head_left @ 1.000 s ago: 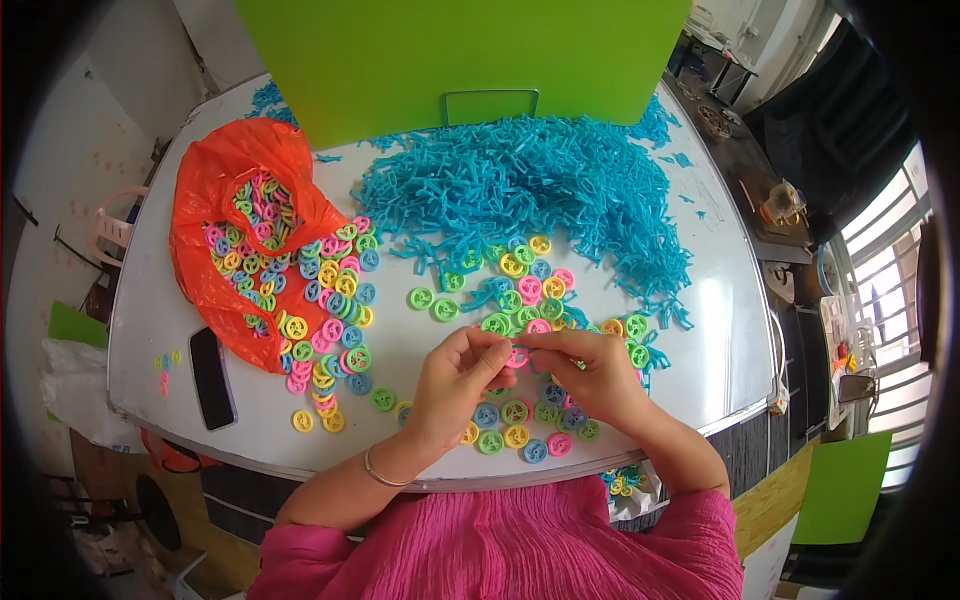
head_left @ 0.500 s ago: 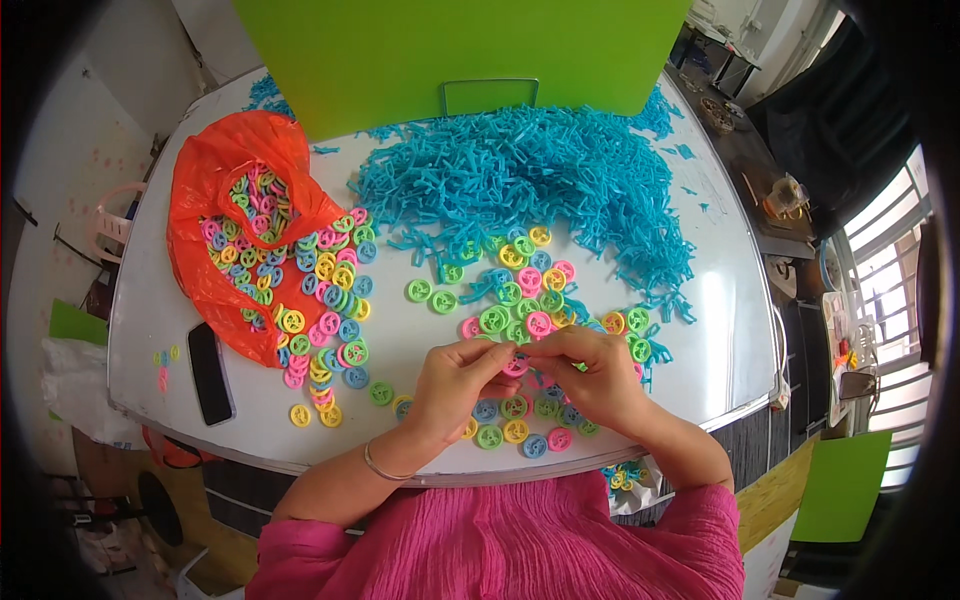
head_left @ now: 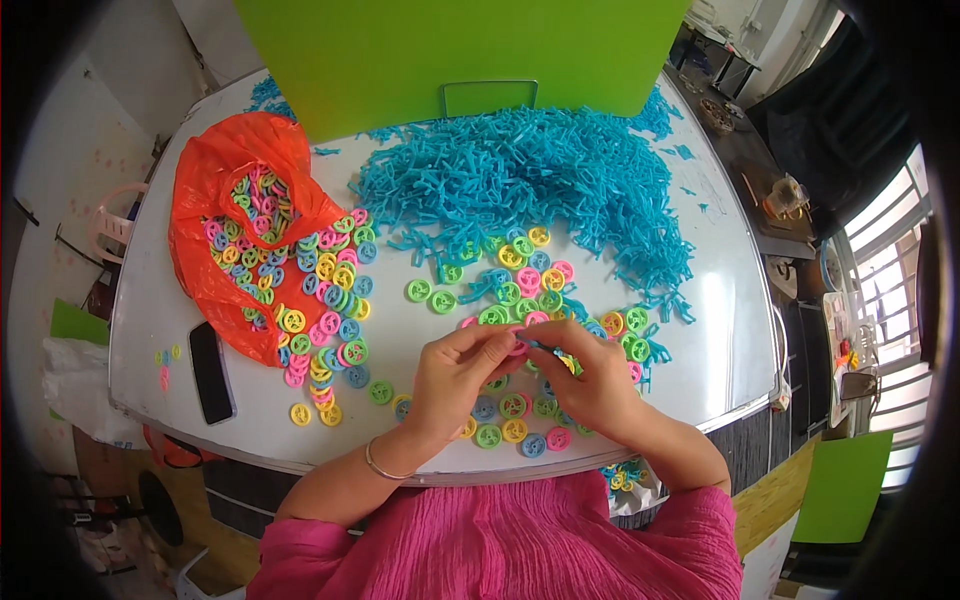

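Observation:
My left hand (head_left: 450,380) is closed, pinching a small pink plastic wheel (head_left: 518,346) between thumb and fingertips. Close against it, my right hand (head_left: 603,382) is closed on a thin blue plastic piece (head_left: 541,347), whose end meets the wheel; its far part is hidden by my fingers. Around and beneath both hands lie loose spoked wheels in green, yellow, pink and blue, such as a green wheel (head_left: 488,436) and a blue wheel (head_left: 533,445). Beyond them rises a large heap of blue plastic pieces (head_left: 530,165).
A red plastic bag (head_left: 205,165) spills many wheels on the left of the white table (head_left: 715,290). A dark phone (head_left: 210,372) lies near the left edge. Behind the heap stands a bright green panel (head_left: 460,50) with a wire handle.
My right hand has shifted slightly and rolled, so the blue piece now shows between my hands. The pink wheel has tilted and risen a little in my left fingers.

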A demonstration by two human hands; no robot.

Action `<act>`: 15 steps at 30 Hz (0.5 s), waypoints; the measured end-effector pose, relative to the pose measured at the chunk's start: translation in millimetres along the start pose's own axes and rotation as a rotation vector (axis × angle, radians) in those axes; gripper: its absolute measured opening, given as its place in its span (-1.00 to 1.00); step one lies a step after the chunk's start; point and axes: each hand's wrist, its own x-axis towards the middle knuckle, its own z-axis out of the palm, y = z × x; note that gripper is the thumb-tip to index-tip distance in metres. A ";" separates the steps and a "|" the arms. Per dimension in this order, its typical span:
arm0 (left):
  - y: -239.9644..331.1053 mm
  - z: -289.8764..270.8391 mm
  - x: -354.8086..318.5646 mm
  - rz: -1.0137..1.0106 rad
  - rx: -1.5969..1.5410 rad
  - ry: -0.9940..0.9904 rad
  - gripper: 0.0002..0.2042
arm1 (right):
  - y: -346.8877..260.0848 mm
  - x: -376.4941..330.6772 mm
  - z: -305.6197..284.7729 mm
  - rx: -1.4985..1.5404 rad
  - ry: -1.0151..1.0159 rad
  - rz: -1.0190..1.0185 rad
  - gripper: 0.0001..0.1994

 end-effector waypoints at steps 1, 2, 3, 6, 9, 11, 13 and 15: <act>-0.3 0.3 -0.3 -0.003 0.001 -0.003 -0.79 | 0.5 2.5 1.5 -0.095 0.078 -0.102 -0.78; -0.6 0.0 -0.8 0.003 -0.006 -0.020 -0.78 | 1.5 3.8 1.9 -0.191 0.156 -0.203 -0.79; -0.7 -0.7 -1.6 0.012 -0.013 -0.032 -0.77 | 3.0 3.9 1.2 -0.190 0.156 -0.202 -0.79; 2.0 -0.4 -2.5 -0.026 0.056 -0.013 -0.76 | 6.6 3.1 -2.8 -0.347 0.177 -0.300 -0.79; 2.6 -2.2 -2.2 -0.091 0.060 0.004 -0.76 | 6.1 3.2 -2.8 -0.426 0.179 -0.374 -0.77; 2.9 -2.6 -1.2 -0.115 0.056 0.018 -0.77 | 5.1 3.1 0.0 -0.397 0.193 -0.463 -0.76; 3.7 -3.2 -0.9 -0.137 0.053 0.033 -0.78 | 7.6 2.4 1.1 -0.362 0.179 -0.447 -0.76; 4.6 -3.4 -1.5 -0.179 0.030 0.029 -0.79 | 10.2 2.1 1.1 -0.329 0.165 -0.432 -0.76</act>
